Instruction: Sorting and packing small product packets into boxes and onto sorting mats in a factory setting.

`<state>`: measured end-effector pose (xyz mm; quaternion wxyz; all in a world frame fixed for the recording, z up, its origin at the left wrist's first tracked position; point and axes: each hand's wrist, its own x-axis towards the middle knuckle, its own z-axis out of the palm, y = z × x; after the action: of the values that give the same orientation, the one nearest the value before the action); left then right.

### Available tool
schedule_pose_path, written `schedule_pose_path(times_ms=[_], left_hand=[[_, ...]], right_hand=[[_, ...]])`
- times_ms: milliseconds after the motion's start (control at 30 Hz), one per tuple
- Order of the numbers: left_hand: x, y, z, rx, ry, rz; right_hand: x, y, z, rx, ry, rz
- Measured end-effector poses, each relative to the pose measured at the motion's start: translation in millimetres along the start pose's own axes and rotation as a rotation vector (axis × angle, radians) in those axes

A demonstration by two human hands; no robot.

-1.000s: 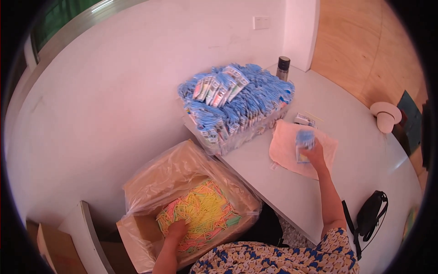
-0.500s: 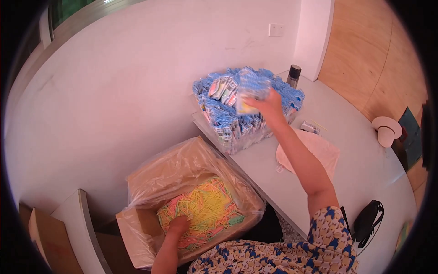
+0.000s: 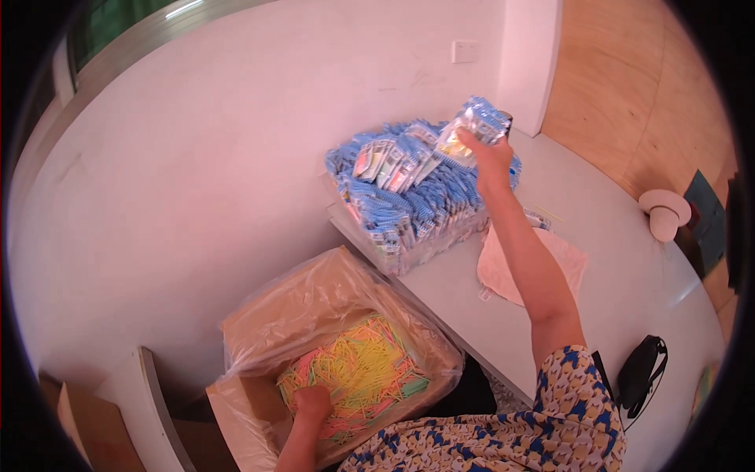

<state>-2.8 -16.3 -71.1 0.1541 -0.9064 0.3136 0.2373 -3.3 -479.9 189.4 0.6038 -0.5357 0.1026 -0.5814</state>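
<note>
My right hand is closed on a clear packet with a blue patterned top and something yellow inside. It holds the packet over the back right of a clear plastic bin heaped with similar packets. Several packets lie flat on top of the heap. Lower down, my left hand rests among thin coloured sticks, yellow, pink and green, in a cardboard box. Its fingers are down in the sticks and hidden. A clear plastic liner covers the box's rim.
The bin stands on a light table, with the box against the table's edge. On the table lie a pink cloth, a black pouch and a pale hat-shaped object. A dark-capped bottle is mostly hidden behind my right hand.
My right hand has moved up and to the right with the packet, from over the middle of the heap to its back right. My left hand stays in the sticks.
</note>
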Motion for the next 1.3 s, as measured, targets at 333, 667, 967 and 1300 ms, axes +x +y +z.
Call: schedule_pose_path(times_ms=[333, 667, 967, 1300], left_hand=[[50, 117, -335, -0.1, 1.281, 0.909], [184, 227, -488, 0.233, 0.883, 0.721], [173, 196, -495, 0.019, 0.736, 0.749], [168, 162, -479, -0.151, 0.954, 0.933]], right_hand=[[59, 54, -94, -0.556, 0.117, -0.161], [67, 16, -92, -1.089, -0.2, -0.056], [101, 30, -83, -0.715, -0.217, -0.155], [80, 59, -10, -0.451, -0.296, 0.3]])
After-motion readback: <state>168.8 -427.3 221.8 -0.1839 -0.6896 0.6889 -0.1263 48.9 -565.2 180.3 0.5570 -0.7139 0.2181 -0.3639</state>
